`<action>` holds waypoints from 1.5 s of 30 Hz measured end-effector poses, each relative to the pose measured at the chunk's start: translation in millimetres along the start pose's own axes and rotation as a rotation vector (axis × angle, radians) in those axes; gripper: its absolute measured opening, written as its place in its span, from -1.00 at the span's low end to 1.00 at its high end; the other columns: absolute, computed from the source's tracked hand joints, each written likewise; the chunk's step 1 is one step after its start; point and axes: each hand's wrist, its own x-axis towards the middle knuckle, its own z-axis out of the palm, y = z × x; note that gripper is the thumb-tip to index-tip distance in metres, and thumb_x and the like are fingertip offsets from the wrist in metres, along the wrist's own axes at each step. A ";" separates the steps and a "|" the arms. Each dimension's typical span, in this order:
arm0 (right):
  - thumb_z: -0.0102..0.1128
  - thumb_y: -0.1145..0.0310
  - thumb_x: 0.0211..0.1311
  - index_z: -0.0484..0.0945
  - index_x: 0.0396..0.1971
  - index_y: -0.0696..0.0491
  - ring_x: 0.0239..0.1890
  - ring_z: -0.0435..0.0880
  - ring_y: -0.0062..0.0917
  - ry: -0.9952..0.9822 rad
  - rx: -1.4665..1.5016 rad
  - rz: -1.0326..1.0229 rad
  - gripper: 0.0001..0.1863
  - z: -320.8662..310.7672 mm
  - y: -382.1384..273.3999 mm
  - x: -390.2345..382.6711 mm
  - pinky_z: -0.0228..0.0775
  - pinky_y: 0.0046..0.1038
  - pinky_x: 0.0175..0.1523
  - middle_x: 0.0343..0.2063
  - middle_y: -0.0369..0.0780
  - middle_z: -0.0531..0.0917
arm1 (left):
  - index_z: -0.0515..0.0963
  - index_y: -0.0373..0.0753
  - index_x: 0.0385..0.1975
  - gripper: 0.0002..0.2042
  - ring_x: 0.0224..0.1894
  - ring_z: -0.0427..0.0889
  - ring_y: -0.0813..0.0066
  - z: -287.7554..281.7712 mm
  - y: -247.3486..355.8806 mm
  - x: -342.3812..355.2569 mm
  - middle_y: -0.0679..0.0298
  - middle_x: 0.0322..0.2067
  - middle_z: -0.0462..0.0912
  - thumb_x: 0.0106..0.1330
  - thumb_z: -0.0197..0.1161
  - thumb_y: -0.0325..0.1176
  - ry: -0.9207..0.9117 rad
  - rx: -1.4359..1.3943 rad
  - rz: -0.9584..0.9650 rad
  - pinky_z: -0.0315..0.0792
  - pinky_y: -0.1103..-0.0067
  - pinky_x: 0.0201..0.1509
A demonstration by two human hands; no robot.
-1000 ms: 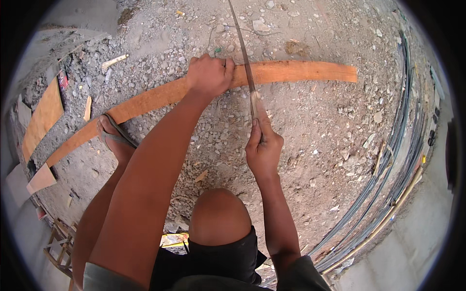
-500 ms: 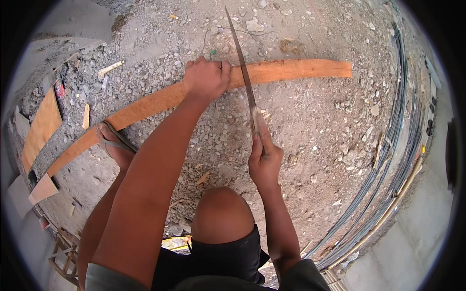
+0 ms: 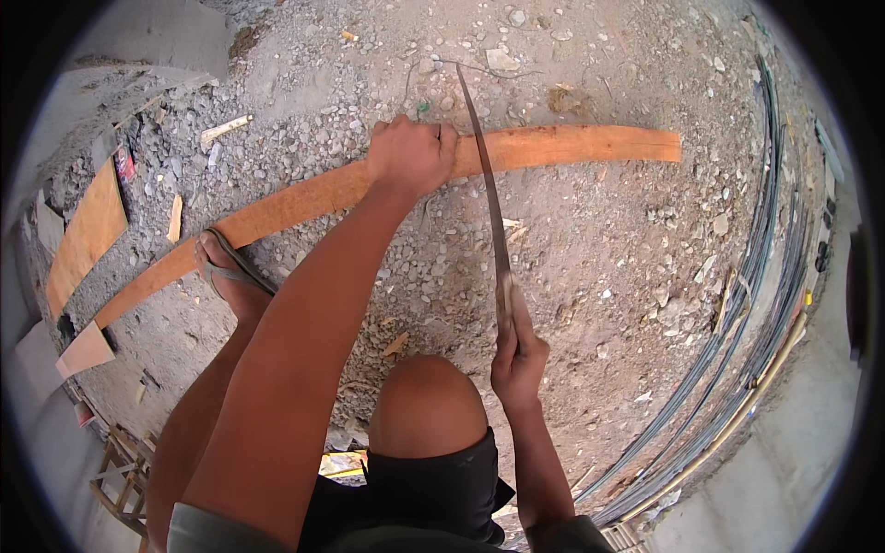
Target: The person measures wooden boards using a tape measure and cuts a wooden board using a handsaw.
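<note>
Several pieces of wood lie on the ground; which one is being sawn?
The long plank crossing the gravel: the left hand presses on it, the saw crosses it. The short boards lie untouched at left.

**Packages on the ground**

A small red packet (image 3: pixel 123 163) lies on the gravel at the far left, just above the upper end of the short orange board (image 3: pixel 85 234). A flat yellow wrapper (image 3: pixel 341 463) shows well below that board, half hidden beside the black shorts; its shape cannot be told. No signs or screens show.
</note>
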 end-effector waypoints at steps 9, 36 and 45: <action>-0.11 0.43 0.60 0.38 0.46 0.09 -0.59 0.41 -0.72 0.025 -0.066 -0.075 -0.50 -5.5 -23.0 53.8 0.27 -0.57 -0.48 -0.63 -0.24 0.52 | 0.78 -0.20 -0.42 -0.48 -0.13 0.68 0.16 6.8 17.1 3.4 0.08 -0.40 0.77 0.52 -0.10 -0.05 0.040 0.004 0.047 0.41 0.23 0.12; -0.05 0.53 0.57 0.42 0.45 0.02 -0.62 0.37 -0.70 0.013 -0.116 -0.089 -0.50 -21.1 -46.7 64.5 0.29 -0.53 -0.51 -0.66 -0.17 0.52 | 0.75 -0.21 -0.50 -0.49 -0.18 0.66 0.20 12.5 16.5 -0.1 0.07 -0.47 0.74 0.55 -0.06 -0.09 0.145 0.012 0.116 0.39 0.25 0.05; -0.07 0.66 0.48 0.38 0.46 0.11 -0.18 0.85 -0.40 -0.040 -0.038 -0.001 -0.44 -75.1 -47.0 -70.3 0.56 -0.57 -0.23 0.23 0.02 0.63 | 0.74 -0.24 -0.50 -0.49 -0.16 0.66 0.21 1.6 12.1 -1.7 0.09 -0.43 0.77 0.55 -0.06 -0.09 0.129 -0.014 0.106 0.39 0.26 0.04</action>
